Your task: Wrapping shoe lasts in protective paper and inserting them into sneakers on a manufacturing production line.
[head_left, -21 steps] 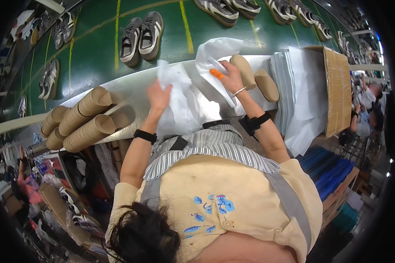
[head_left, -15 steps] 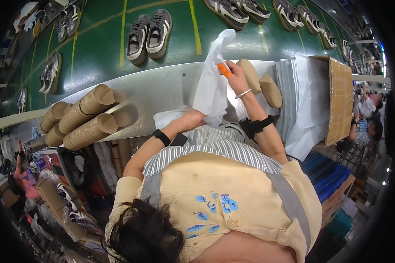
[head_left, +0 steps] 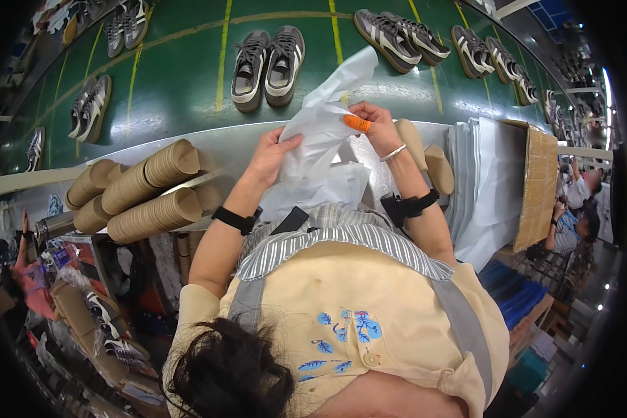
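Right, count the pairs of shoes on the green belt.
6 pairs show on the green belt: one pair ahead of the hands, two to the right, three to the left. More may be hidden at the rims.

Five pairs of shoes [head_left: 268,66] lie on the far green belt, a sixth barely visible far left. Three stacks of brown paper cups [head_left: 143,198] lie on the left of the worktop [head_left: 223,150]. One white sheet of paper [head_left: 324,150] is held up, with two tan shoe forms [head_left: 428,164] to its right.

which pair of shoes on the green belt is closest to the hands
The grey pair with white stripes, lying just above the left hand and the white tissue paper. The other pairs lie farther off toward the left and right ends of the belt.
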`<state>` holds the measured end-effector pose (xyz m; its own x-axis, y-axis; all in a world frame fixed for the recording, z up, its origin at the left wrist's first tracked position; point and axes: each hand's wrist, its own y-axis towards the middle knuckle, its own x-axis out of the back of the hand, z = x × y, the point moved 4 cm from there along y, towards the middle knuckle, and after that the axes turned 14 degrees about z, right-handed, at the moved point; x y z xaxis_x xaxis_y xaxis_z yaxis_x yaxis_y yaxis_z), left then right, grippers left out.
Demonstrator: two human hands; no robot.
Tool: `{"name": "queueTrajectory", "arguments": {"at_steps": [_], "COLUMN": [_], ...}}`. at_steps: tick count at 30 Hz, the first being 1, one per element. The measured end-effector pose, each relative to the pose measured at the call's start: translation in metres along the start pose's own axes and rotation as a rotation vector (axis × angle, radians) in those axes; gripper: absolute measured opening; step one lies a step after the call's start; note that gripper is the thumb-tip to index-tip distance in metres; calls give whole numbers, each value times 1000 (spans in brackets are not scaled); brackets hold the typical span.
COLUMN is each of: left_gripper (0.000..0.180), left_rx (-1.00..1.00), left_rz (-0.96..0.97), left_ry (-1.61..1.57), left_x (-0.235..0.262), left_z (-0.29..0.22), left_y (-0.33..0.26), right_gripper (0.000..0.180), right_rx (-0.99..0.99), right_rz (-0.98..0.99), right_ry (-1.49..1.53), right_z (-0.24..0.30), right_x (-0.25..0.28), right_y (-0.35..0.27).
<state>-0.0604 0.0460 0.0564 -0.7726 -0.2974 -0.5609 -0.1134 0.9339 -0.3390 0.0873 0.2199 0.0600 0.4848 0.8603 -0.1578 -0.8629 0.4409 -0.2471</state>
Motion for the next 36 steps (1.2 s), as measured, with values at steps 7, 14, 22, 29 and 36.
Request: {"name": "queueTrajectory", "arguments": {"at_steps": [7, 14, 22, 29, 36], "left_gripper": [28, 35, 34, 28, 5], "left_rx": [34, -126, -152, -142, -711], "left_rz": [-138, -114, -297, -285, -733], "left_ry": [-85, -445, -327, -176, 492], "left_x": [26, 33, 58, 69, 94], "left_z": [6, 7, 5, -2, -87], "left_y": [4, 5, -10, -29, -139], "right_gripper": [23, 55, 18, 15, 12], "right_rx": [158, -127, 60, 158, 749], "right_rz": [-439, -182, -35, -205, -513], "right_ry": [54, 107, 321, -155, -866], "right_z": [-8, -84, -17, 20, 132], "right_x": [50, 14, -53, -26, 11], "right_y": [24, 29, 39, 62, 40]}}
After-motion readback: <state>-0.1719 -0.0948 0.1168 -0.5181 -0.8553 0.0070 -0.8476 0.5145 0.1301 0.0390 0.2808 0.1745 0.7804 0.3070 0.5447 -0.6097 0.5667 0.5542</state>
